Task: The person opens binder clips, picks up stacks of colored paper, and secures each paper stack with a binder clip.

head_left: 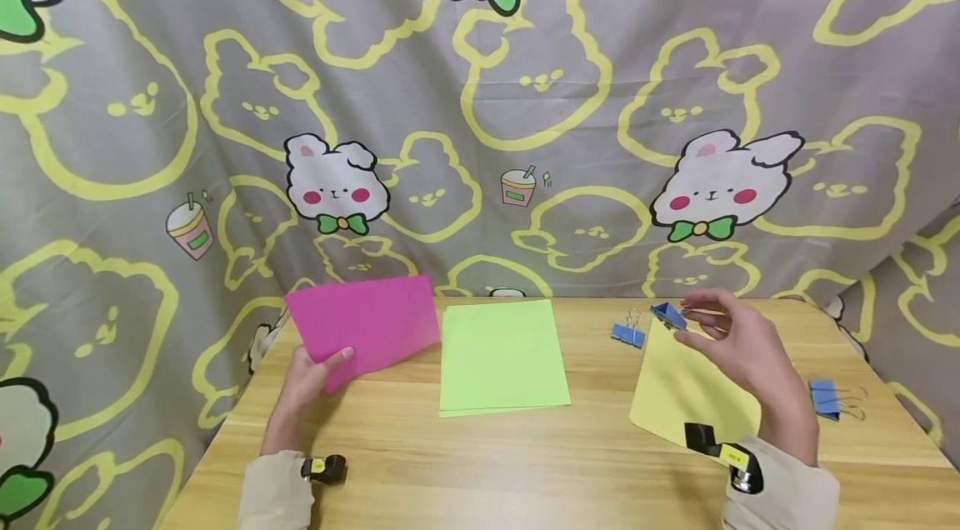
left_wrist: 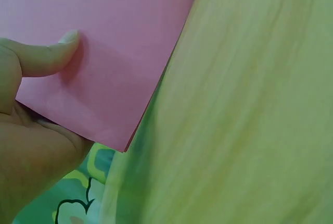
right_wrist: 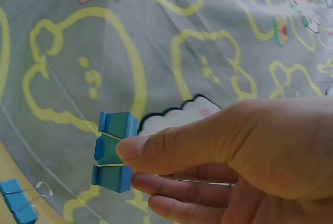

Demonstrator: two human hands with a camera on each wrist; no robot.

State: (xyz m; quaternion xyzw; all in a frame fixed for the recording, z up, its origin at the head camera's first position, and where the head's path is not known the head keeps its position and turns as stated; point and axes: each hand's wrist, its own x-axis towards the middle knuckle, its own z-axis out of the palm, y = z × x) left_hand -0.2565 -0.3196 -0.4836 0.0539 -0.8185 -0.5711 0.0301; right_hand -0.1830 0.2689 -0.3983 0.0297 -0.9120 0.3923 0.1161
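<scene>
pink paper (head_left: 375, 317), clip (right_wrist: 108, 152) in hands (head_left: 742, 342)

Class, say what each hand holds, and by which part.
The left hand grips the pink paper by its left edge, near the lower corner. The right hand holds a blue binder clip by its wire handle.

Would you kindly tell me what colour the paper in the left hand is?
The paper in the left hand is magenta pink; the head view shows it best.

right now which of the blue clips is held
The middle clip, pinched in the right hand; the leftmost clip and rightmost clip both lie on the table.
</scene>
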